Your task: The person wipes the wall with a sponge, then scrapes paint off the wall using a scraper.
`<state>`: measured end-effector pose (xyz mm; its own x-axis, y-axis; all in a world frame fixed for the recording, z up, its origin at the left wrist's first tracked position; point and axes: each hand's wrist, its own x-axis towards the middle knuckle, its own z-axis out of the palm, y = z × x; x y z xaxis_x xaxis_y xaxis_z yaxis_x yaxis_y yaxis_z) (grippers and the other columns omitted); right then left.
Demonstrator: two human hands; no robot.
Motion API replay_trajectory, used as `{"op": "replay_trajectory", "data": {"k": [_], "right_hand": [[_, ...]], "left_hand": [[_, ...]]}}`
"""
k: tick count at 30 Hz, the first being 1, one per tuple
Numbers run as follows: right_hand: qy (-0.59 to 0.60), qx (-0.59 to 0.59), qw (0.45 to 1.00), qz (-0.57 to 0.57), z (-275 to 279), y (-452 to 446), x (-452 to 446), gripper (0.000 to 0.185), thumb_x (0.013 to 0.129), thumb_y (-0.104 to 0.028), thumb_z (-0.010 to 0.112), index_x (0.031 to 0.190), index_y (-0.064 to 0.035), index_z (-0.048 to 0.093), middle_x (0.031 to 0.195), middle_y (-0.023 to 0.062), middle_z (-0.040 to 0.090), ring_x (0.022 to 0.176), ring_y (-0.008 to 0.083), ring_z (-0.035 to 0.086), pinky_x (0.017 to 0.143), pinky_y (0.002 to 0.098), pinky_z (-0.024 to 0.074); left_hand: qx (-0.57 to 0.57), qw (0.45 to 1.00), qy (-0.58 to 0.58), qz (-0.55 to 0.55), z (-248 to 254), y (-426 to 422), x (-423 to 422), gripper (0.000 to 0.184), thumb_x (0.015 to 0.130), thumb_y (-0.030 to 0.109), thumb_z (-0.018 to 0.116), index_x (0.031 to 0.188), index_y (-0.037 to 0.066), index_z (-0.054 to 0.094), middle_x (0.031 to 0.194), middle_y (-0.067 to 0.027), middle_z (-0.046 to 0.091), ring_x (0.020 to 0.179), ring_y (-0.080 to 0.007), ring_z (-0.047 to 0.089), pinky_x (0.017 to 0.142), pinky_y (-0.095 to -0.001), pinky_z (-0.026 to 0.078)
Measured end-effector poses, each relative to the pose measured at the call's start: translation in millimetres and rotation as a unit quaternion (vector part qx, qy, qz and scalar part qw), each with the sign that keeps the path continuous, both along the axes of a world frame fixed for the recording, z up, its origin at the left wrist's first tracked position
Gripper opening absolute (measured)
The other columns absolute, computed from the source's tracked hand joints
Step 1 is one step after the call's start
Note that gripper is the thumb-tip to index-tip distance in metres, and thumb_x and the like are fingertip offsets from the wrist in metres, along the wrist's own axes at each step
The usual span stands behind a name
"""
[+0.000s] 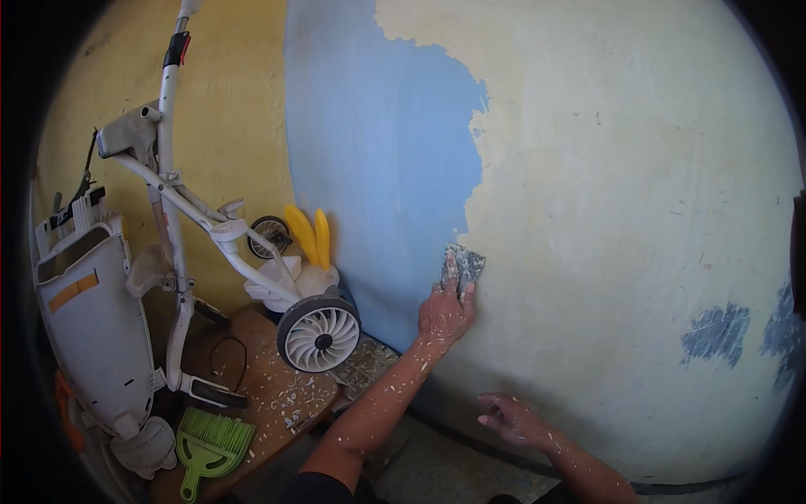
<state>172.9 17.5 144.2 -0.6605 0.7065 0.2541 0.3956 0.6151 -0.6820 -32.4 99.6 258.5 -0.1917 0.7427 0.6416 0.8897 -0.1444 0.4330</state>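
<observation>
At the centre of the frame, the first of two hands, the left hand point(445, 317), has its grip on one flat scraper point(473, 265), set against the wall point(588, 193) beside one blue area point(386, 160). At lower centre-right, the right hand point(514, 420) has a loose grip, fingers slightly spread. Two dark patches point(716, 334) lie far right; one green brush point(216, 441), lower left.

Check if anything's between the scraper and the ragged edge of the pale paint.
Nothing visible. The scraper, in the left hand, sits against the wall at the lower end of the ragged edge of the pale paint. The right hand is below, apart; the large wheel is off left.
</observation>
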Motion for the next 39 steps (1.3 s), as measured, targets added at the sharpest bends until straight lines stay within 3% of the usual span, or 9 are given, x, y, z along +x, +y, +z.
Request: {"op": "replay_trajectory", "data": {"k": [5, 10, 15, 18, 22, 25, 33, 36, 39], "right_hand": [[-0.023, 0.001, 0.999, 0.031, -6, 5, -13, 0.043, 0.092, -0.029, 0.060, 0.126, -0.0039, 0.051, 0.119, 0.0193, 0.056, 0.099, 0.0325, 0.060, 0.090, 0.0411, 0.0474], [-0.054, -0.010, 0.998, 0.027, 5, -8, -20, 0.043, 0.092, -0.029, 0.060, 0.126, -0.0044, 0.051, 0.119, 0.0192, 0.057, 0.103, 0.0328, 0.059, 0.091, 0.0419, 0.0473], [-0.037, -0.023, 0.997, 0.065, 18, -20, -24, 0.042, 0.092, -0.027, 0.060, 0.126, -0.0036, 0.051, 0.118, 0.0190, 0.057, 0.105, 0.0326, 0.059, 0.093, 0.0398, 0.0475], [-0.050, -0.008, 0.996, 0.077, 17, -19, -21, 0.042, 0.092, -0.027, 0.059, 0.126, -0.0033, 0.051, 0.118, 0.0193, 0.057, 0.106, 0.0323, 0.059, 0.093, 0.0395, 0.0476], [-0.052, -0.037, 0.995, 0.076, 19, -18, -25, 0.043, 0.092, -0.026, 0.060, 0.127, -0.0034, 0.050, 0.117, 0.0194, 0.057, 0.107, 0.0325, 0.059, 0.094, 0.0397, 0.0470], [-0.058, -0.008, 0.995, 0.084, 13, -21, -22, 0.044, 0.092, -0.026, 0.060, 0.128, -0.0029, 0.049, 0.118, 0.0198, 0.057, 0.109, 0.0329, 0.058, 0.095, 0.0399, 0.0460], [-0.053, -0.001, 0.994, 0.093, 21, -27, -21, 0.044, 0.092, -0.028, 0.060, 0.126, -0.0014, 0.051, 0.121, 0.0200, 0.056, 0.112, 0.0337, 0.056, 0.098, 0.0402, 0.0440], [-0.074, -0.041, 0.990, 0.113, 18, -24, -18, 0.047, 0.092, -0.032, 0.059, 0.130, -0.0057, 0.050, 0.127, 0.0171, 0.054, 0.119, 0.0339, 0.051, 0.102, 0.0416, 0.0409], [-0.078, -0.025, 0.991, 0.106, 22, -30, -18, 0.046, 0.091, -0.028, 0.061, 0.127, -0.0015, 0.050, 0.121, 0.0194, 0.056, 0.114, 0.0333, 0.055, 0.099, 0.0406, 0.0431]], "left_hand": [[-0.062, 0.998, 0.022, -0.019, 35, -7, -12, 0.068, 0.096, 0.043, 0.038, 0.150, 0.011, 0.013, 0.100, -0.0367, 0.057, 0.087, -0.0515, 0.060, 0.081, -0.0537, 0.049], [-0.048, 0.998, 0.033, -0.016, -3, -3, -6, 0.067, 0.096, 0.041, 0.039, 0.150, 0.010, 0.015, 0.097, -0.0362, 0.058, 0.086, -0.0508, 0.060, 0.080, -0.0530, 0.049], [-0.014, 1.000, 0.009, -0.017, 39, -3, -7, 0.066, 0.095, 0.037, 0.043, 0.147, 0.002, 0.021, 0.090, -0.0346, 0.060, 0.083, -0.0493, 0.060, 0.077, -0.0544, 0.048], [-0.064, 0.997, 0.033, -0.012, 21, -12, -4, 0.066, 0.096, 0.039, 0.040, 0.148, 0.005, 0.018, 0.094, -0.0349, 0.060, 0.084, -0.0501, 0.061, 0.079, -0.0531, 0.049], [-0.022, 1.000, 0.019, -0.009, 54, -6, -8, 0.065, 0.095, 0.038, 0.043, 0.148, 0.006, 0.022, 0.086, -0.0337, 0.060, 0.083, -0.0489, 0.060, 0.077, -0.0548, 0.047], [-0.083, 0.995, 0.051, -0.002, 26, -13, 1, 0.067, 0.096, 0.039, 0.041, 0.149, 0.006, 0.017, 0.085, -0.0347, 0.060, 0.082, -0.0486, 0.061, 0.077, -0.0546, 0.048], [-0.066, 0.997, 0.051, 0.001, 21, -15, 2, 0.067, 0.096, 0.040, 0.039, 0.150, 0.008, 0.015, 0.089, -0.0351, 0.059, 0.085, -0.0492, 0.060, 0.079, -0.0551, 0.047], [-0.039, 0.998, 0.052, -0.006, 51, -11, -3, 0.066, 0.096, 0.040, 0.039, 0.150, 0.008, 0.015, 0.090, -0.0346, 0.059, 0.085, -0.0495, 0.060, 0.079, -0.0550, 0.047], [-0.035, 0.999, -0.005, -0.020, 78, -13, -2, 0.068, 0.096, 0.040, 0.040, 0.150, 0.008, 0.014, 0.092, -0.0340, 0.059, 0.085, -0.0499, 0.060, 0.079, -0.0545, 0.048]]}}
